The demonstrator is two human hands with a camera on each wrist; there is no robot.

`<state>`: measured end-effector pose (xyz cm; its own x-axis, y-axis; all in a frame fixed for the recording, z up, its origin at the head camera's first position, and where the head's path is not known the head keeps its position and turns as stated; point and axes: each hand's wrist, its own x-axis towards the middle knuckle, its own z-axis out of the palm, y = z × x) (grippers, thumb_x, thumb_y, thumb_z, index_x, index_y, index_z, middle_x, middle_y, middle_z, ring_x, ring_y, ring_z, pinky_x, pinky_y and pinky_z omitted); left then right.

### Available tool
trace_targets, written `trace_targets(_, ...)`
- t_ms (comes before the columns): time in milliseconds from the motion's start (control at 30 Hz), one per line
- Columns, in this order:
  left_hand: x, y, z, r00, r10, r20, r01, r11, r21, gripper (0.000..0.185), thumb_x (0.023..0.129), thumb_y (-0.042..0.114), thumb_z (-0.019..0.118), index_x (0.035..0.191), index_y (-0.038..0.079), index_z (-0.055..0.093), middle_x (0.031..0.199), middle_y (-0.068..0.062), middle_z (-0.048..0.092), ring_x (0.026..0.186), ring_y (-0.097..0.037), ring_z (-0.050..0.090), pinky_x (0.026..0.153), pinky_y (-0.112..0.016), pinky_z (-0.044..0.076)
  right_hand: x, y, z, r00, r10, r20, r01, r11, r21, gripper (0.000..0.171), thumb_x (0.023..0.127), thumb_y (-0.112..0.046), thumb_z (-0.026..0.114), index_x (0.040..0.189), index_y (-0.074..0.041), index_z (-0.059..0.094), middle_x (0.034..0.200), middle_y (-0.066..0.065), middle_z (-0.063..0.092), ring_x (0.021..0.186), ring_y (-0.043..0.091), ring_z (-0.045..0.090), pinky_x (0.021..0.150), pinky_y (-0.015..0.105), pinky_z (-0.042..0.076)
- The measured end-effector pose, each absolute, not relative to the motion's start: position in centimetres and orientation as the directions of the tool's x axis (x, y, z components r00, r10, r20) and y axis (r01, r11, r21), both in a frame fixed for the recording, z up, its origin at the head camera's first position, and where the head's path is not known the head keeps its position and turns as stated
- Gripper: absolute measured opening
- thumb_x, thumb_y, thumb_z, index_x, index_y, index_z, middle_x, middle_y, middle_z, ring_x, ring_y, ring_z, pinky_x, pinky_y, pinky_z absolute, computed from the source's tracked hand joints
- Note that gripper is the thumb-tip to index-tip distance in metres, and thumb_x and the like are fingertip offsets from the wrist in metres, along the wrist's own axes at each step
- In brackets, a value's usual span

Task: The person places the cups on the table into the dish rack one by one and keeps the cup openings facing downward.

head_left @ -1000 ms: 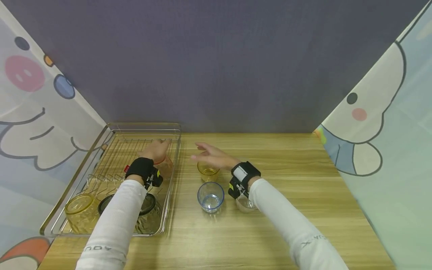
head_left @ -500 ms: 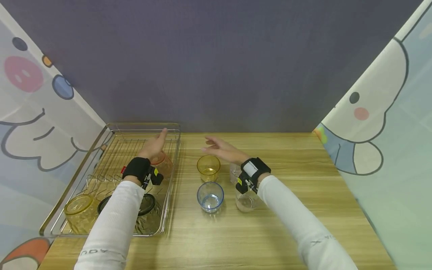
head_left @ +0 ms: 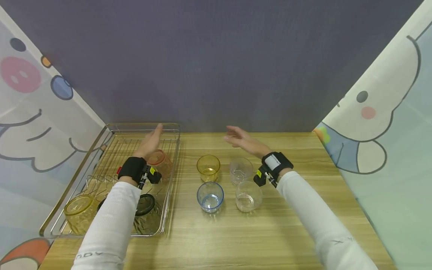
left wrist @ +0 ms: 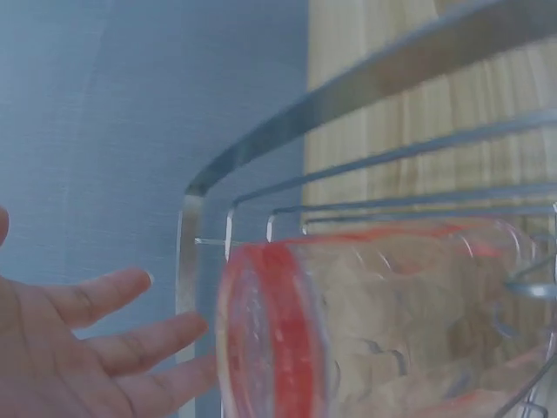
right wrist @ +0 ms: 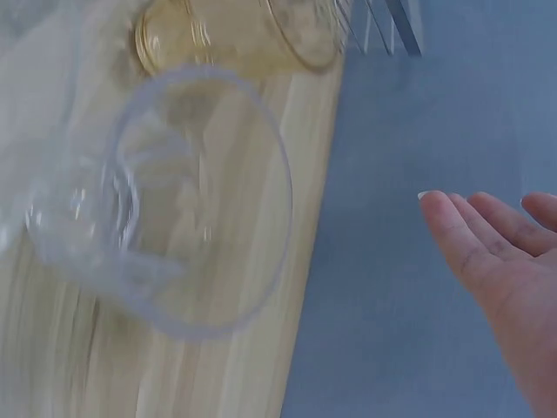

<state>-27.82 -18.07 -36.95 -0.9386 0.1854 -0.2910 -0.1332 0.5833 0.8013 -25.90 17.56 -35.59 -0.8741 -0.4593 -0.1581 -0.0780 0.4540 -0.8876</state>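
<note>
My left hand (head_left: 148, 144) hovers above a pink-red glass (head_left: 160, 163), which stands upside down in the wire dish rack (head_left: 177, 150). In the left wrist view its fingers are spread beside the red base of that glass (left wrist: 287, 331), gripping nothing. Over the back of the table, my right hand (head_left: 248, 142) holds nothing, its fingers extended. Nearest to it is a clear glass (head_left: 241, 170), with a second clear glass (head_left: 248, 197) in front. To their left stand an amber glass (head_left: 208, 168) and a blue-rimmed glass (head_left: 210, 197), all upright.
A yellow glass (head_left: 80, 213) and a dark glass (head_left: 147, 213) sit upside down at the rack's front. Another dark one is mostly hidden by the left sleeve. A grey wall (head_left: 216, 67) rises behind the wooden table (head_left: 303, 157), with printed cloths at both sides.
My right hand has moved right and away from the amber glass, uncovering both clear glasses. My left hand has shifted slightly up and left, off the pink-red glass.
</note>
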Motion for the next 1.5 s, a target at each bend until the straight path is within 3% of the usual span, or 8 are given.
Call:
trace_targets(267,-28.0,-18.2,-36.4,-0.955,0.216,-0.201,-0.063,0.516,0.855,0.089,0.096,0.071,0.006,0.159,0.008,0.016,0.163,-0.025,0.016,0.15,-0.044,0.016,0.12,-0.062,0.016,-25.9,22.5,-35.1,-0.909,-0.385,-0.161,-0.029,0.443,-0.896,0.066,0.104,-0.033,0.045,0.159,-0.011,0.014,0.16,0.022,0.026,0.145,0.04,0.033,0.116,0.054,0.035)
trace_targets(567,-27.7,-18.3,-35.3,-0.944,0.228,-0.239,-0.106,0.478,0.872,0.094,0.092,0.077,0.006,0.16,0.013,0.011,0.166,-0.02,0.01,0.152,-0.043,0.009,0.122,-0.062,0.01,-25.0,26.3,-34.5,-0.933,-0.32,-0.164,-0.005,0.468,-0.884,0.069,0.104,-0.037,0.045,0.159,-0.01,0.013,0.162,0.021,0.021,0.147,0.04,0.028,0.116,0.055,0.035)
trace_targets(733,-27.6,-17.6,-34.8,-0.936,0.303,-0.178,-0.027,0.442,0.897,0.089,0.094,0.074,0.008,0.16,0.013,0.01,0.167,-0.016,0.007,0.154,-0.038,0.006,0.124,-0.059,0.008,-24.3,27.6,-33.9,-0.941,-0.3,-0.155,-0.003,0.465,-0.885,0.07,0.104,-0.037,0.046,0.159,-0.008,0.013,0.162,0.022,0.02,0.148,0.04,0.027,0.115,0.056,0.035)
trace_targets(1067,-26.5,-15.6,-33.8,-0.883,0.468,-0.021,0.169,0.359,0.918,0.07,0.102,0.063,0.013,0.159,0.023,0.017,0.165,-0.014,0.017,0.153,-0.038,0.013,0.121,-0.063,0.007,-22.6,30.0,-32.5,-0.947,-0.262,-0.183,0.019,0.527,-0.85,0.073,0.104,-0.042,0.045,0.16,-0.012,0.01,0.163,0.02,0.021,0.147,0.041,0.029,0.115,0.059,0.033)
trace_targets(1333,-25.9,-14.6,-33.5,-0.857,0.509,0.073,0.297,0.375,0.878,0.062,0.106,0.052,0.011,0.159,0.021,0.02,0.164,-0.012,0.023,0.153,-0.035,0.017,0.121,-0.062,0.011,-21.7,30.2,-32.8,-0.925,-0.308,-0.222,0.0,0.584,-0.812,0.073,0.103,-0.044,0.046,0.16,-0.014,0.01,0.163,0.016,0.025,0.144,0.041,0.034,0.115,0.062,0.03)
trace_targets(1500,-25.8,-14.1,-33.8,-0.839,0.538,0.087,0.329,0.373,0.868,0.057,0.107,0.051,0.013,0.158,0.027,0.02,0.166,-0.006,0.02,0.154,-0.029,0.015,0.123,-0.06,0.012,-21.8,29.8,-33.1,-0.92,-0.318,-0.227,-0.011,0.603,-0.798,0.074,0.102,-0.043,0.049,0.16,-0.015,0.012,0.162,0.015,0.026,0.145,0.04,0.033,0.114,0.063,0.029)
